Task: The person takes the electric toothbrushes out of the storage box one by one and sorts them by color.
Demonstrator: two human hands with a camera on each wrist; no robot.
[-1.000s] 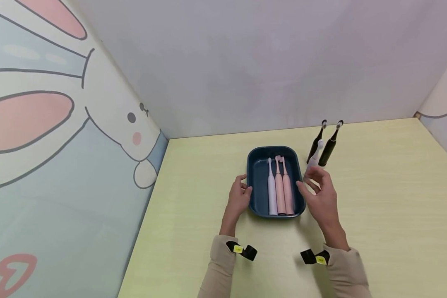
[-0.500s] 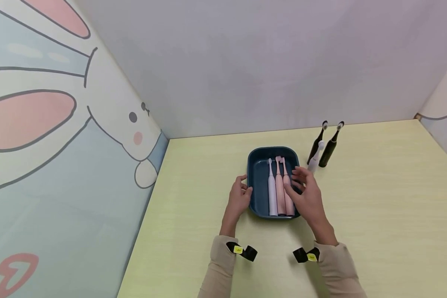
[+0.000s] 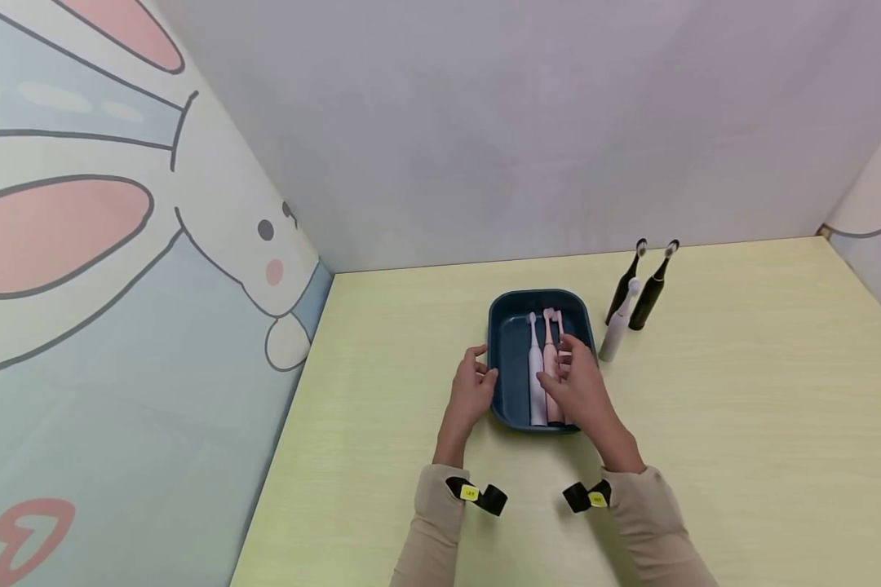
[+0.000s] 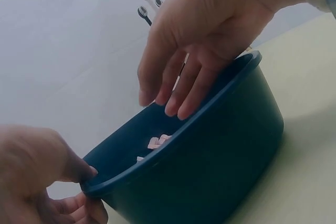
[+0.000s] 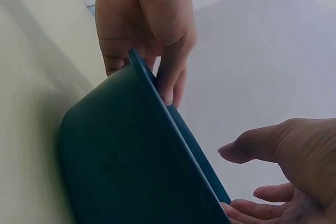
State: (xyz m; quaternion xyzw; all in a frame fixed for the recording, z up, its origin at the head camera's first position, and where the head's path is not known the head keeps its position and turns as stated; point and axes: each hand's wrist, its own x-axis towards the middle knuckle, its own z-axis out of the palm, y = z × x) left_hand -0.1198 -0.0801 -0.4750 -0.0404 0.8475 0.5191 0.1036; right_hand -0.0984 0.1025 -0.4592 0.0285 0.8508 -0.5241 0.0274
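A dark blue plastic basin (image 3: 511,375) stands on the table. My left hand (image 3: 472,391) grips its left rim, thumb inside and fingers outside, as the right wrist view shows. In the basin lie one pale lavender electric toothbrush (image 3: 536,379) and two pink ones; the middle pink toothbrush (image 3: 550,359) shows most. The right-hand pink toothbrush (image 3: 560,322) is largely hidden by my right hand (image 3: 586,395). That hand hovers over the basin's right side, fingers apart and relaxed, holding nothing. In the left wrist view its fingertips point down into the basin (image 4: 210,156).
Right of the basin, a pale lavender electric toothbrush (image 3: 614,334) stands upright. Behind it stand two black electric toothbrushes, the left black toothbrush (image 3: 621,295) and the right black toothbrush (image 3: 648,302). A grey wall (image 3: 484,163) rises behind the yellowish table (image 3: 763,408).
My right hand has moved left from beside the standing lavender toothbrush to over the pink toothbrushes in the basin. That standing toothbrush now shows whole. My left hand has stayed on the rim.
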